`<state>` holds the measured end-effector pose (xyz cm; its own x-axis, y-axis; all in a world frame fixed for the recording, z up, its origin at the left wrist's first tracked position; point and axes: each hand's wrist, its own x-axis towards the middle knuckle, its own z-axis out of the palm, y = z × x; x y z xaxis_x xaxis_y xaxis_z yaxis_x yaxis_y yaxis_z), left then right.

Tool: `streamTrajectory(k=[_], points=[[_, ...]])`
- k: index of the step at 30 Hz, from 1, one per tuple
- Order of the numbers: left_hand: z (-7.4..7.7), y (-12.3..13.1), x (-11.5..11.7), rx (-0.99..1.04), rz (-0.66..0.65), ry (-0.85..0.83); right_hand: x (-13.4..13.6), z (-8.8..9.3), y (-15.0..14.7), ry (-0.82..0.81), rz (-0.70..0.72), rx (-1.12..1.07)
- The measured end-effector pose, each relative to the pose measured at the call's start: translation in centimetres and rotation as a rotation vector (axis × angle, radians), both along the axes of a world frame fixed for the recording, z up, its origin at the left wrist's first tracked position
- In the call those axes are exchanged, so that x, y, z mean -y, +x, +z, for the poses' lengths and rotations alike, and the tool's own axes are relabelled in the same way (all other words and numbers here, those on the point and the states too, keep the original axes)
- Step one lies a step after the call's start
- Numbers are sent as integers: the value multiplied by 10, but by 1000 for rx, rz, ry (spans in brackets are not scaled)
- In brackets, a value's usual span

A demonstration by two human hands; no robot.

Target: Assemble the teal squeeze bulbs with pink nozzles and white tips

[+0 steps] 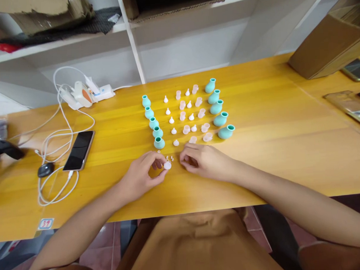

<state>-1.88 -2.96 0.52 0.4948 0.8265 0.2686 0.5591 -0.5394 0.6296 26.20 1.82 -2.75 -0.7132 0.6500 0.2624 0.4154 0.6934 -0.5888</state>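
My left hand [144, 173] pinches a small pale pink disc-shaped part [167, 165] just above the yellow wooden table [257, 119]. My right hand [203, 161] rests beside it with fingers curled; whether anything sits inside them is hidden. A few tiny pink bits [170, 157] lie between the hands. Beyond them stand neat rows: several teal bulbs [154, 123] upright on the left, several teal bulbs [218, 108] lying on the right, small white cone pieces [171, 120] and pale pink caps [183, 116] in between.
A black phone [79, 150] lies left, ringed by white cables [53, 136], with a power strip and chargers [84, 94] behind. A cardboard box [328, 45] and flat items [350, 103] sit at the right. White shelving rises behind the table.
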Motion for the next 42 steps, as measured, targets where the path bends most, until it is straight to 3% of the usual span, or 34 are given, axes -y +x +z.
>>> streamTrajectory(k=[9,23,33,42], points=[[0,6,4,58,-69,20,17,22,-16,-115,19,-472],[-1,5,5,31,-125,52,19,14,-20,-204,137,-514],[-5,8,7,266,69,-168,19,12,-13,265,159,-342],[-6,6,7,216,71,-117,19,11,-12,324,154,-287]])
